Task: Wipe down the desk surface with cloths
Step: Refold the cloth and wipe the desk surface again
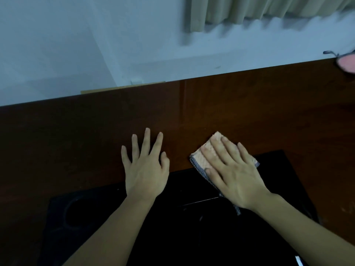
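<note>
1. Counted two cloths: folded pink cloth (199, 156) under the right hand (232, 173) mid-counter (76, 135), second pink cloth (347, 64) far right.
2. Right grip flat, fingers together, pressing.
3. Left hand (146, 169) spread on the counter.
4. One black mat (172, 227) nearside.

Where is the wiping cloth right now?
In the head view, the pink cloth lies right of centre under the flat right hand, straddling the brown desk and black mat.

A room at home: dark wooden desk (76, 131) against a white wall (57, 45), curtain (259, 8) above.
</note>
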`<state>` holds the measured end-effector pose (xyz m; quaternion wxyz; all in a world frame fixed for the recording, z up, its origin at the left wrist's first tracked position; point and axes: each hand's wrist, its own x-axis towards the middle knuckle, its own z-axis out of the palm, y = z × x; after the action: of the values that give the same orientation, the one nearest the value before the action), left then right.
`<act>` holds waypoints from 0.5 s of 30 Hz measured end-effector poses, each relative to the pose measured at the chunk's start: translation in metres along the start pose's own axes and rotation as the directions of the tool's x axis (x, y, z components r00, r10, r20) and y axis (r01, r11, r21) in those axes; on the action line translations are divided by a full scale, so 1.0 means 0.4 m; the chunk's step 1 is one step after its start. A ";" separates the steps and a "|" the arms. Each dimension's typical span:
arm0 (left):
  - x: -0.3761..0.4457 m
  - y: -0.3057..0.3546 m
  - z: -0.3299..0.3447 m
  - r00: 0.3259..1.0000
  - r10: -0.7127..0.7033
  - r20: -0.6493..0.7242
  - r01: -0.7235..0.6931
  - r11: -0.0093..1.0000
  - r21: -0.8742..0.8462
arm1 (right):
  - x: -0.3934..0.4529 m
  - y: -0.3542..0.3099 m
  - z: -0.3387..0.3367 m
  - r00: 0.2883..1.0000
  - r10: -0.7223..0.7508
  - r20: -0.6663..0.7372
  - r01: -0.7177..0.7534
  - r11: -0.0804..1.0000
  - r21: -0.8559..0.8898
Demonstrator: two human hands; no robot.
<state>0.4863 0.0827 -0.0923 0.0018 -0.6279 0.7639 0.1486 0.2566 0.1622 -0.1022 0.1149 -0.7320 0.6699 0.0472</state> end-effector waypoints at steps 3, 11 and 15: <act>-0.002 0.004 -0.005 1.000 0.019 0.018 -0.018 1.000 -0.002 | 0.019 0.032 -0.012 1.000 -0.003 -0.004 0.003 1.000 0.009; 0.020 0.024 -0.028 0.998 0.027 0.048 -0.026 1.000 -0.005 | 0.255 0.148 -0.105 0.977 0.209 0.038 -0.210 0.978 0.022; 0.054 0.079 -0.048 0.997 0.039 0.063 -0.036 0.998 -0.047 | 0.186 0.120 -0.081 0.990 0.138 0.042 -0.138 0.990 -0.017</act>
<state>0.4548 0.0628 -0.0709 0.0091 -0.6081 0.7716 0.1863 0.2134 0.0789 -0.0925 0.1204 -0.6836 0.7159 0.0756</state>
